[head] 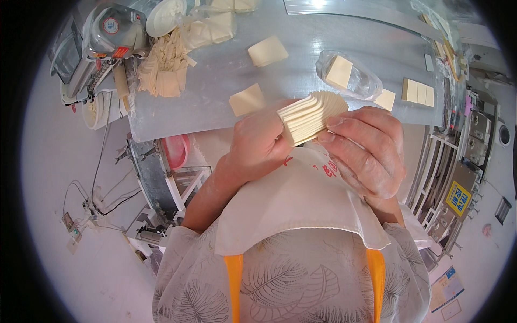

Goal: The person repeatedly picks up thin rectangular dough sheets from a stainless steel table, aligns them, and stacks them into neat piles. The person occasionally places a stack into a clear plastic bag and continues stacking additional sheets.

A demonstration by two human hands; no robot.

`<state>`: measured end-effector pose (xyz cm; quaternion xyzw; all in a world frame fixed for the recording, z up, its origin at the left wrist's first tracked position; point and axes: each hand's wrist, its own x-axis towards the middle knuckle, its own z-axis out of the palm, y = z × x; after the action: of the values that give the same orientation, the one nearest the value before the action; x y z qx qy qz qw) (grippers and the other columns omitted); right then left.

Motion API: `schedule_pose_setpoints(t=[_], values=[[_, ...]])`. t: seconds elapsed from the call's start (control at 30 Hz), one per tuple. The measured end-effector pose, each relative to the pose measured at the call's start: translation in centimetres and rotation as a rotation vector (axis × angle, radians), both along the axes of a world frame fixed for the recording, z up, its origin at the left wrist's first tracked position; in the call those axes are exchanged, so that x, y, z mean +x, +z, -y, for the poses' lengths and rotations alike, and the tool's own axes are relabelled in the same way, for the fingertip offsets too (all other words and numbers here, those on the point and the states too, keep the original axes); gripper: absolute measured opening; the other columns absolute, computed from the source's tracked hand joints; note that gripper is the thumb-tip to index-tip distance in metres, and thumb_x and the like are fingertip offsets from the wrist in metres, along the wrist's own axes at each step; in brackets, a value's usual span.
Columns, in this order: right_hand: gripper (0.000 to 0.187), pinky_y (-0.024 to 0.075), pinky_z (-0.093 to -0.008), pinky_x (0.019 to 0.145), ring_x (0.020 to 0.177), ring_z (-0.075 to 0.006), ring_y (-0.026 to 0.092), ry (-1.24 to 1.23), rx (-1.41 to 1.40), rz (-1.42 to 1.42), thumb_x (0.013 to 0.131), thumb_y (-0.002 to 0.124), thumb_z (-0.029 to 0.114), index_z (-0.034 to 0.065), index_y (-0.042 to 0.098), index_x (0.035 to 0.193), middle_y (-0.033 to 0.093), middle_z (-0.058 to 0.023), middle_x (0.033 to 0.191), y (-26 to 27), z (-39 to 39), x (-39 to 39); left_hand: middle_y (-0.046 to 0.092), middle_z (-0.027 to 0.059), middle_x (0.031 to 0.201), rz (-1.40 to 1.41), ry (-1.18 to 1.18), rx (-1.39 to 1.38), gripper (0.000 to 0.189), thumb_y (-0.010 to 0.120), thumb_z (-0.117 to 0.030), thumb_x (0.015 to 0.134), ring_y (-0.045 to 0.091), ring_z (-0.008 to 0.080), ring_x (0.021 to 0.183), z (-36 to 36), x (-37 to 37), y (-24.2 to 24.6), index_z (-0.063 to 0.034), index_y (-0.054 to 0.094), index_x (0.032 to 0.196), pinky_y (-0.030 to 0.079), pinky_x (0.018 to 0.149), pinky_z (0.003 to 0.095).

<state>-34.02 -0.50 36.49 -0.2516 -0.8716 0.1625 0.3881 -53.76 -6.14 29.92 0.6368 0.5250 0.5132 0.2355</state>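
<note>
A fanned stack of thin, pale dough wrappers (313, 117) is held in front of my apron, above the near edge of the metal table. My left hand (262, 135) grips its left end, the fingers mostly hidden behind it. At the right end, the fingertips and thumb of my right hand (363, 149) pinch the edges of the sheets. Just beyond my left hand lies a small pile of wrappers (247, 99), with another pile (268, 51) farther back. Past the right hand, a wrapper stack (339, 72) rests on a clear plastic bag (363, 82).
Cut dough stacks (418, 92) lie at the table's right. A heap of loose wrappers (163, 74) sits at the left, beside bagged stacks (214, 30), a white bowl (166, 16) and a machine (115, 32). The metal table's (194, 115) near edge runs before me.
</note>
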Motion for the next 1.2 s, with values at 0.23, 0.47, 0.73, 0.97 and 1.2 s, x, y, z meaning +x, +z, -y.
schedule_pose_setpoints(t=[0.23,0.47,0.73,0.97,1.2], values=[[0.028,0.0583,-0.0402,0.08,0.098,-0.0283,0.068,0.005,0.015,-0.015,0.073,0.089,0.009,0.0056,0.078,0.098,0.074,-0.0089,0.106,0.2,0.6,-0.5,0.078,0.0173,0.112,-0.036,-0.007,0.027,0.03,0.07,0.008,0.079,0.076,0.0333,0.085,0.2,-0.5,0.7,0.0045,0.074,0.109,0.061,0.075,0.0365],[0.026,0.0584,-0.0403,0.079,0.098,-0.0278,0.067,0.002,0.037,-0.017,0.075,0.089,0.009,0.0058,0.078,0.098,0.073,-0.009,0.106,0.1,0.9,-0.6,0.078,0.0177,0.11,-0.006,0.001,0.041,0.03,0.072,0.008,0.08,0.076,0.0328,0.087,0.2,-0.4,0.8,0.0056,0.074,0.11,0.061,0.078,0.0361],[0.027,0.0587,-0.0396,0.078,0.098,-0.0273,0.067,-0.003,0.035,-0.034,0.075,0.089,0.009,0.0063,0.078,0.099,0.072,-0.0086,0.105,0.3,1.0,-0.8,0.078,0.0176,0.112,0.02,-0.016,0.088,0.03,0.077,0.006,0.079,0.077,0.0325,0.092,0.1,-0.5,0.9,0.006,0.074,0.11,0.062,0.082,0.0361],[0.029,0.0588,-0.0392,0.078,0.098,-0.0275,0.067,0.003,0.039,-0.049,0.074,0.09,0.008,0.0069,0.079,0.101,0.072,-0.0084,0.105,0.0,0.6,-0.8,0.078,0.0174,0.112,-0.014,-0.017,0.081,0.031,0.079,0.004,0.081,0.078,0.0322,0.093,-0.1,-0.5,1.0,0.0053,0.075,0.112,0.062,0.082,0.0355],[0.044,0.058,-0.0358,0.079,0.099,-0.0274,0.065,0.008,0.078,-0.053,0.064,0.084,0.012,0.005,0.08,0.107,0.073,-0.0077,0.109,-0.5,-0.1,-0.4,0.08,0.0142,0.113,0.153,-0.035,0.05,0.039,0.083,0.004,0.084,0.079,0.0238,0.098,-0.4,0.4,2.5,0.0014,0.075,0.123,0.062,0.084,0.032]])
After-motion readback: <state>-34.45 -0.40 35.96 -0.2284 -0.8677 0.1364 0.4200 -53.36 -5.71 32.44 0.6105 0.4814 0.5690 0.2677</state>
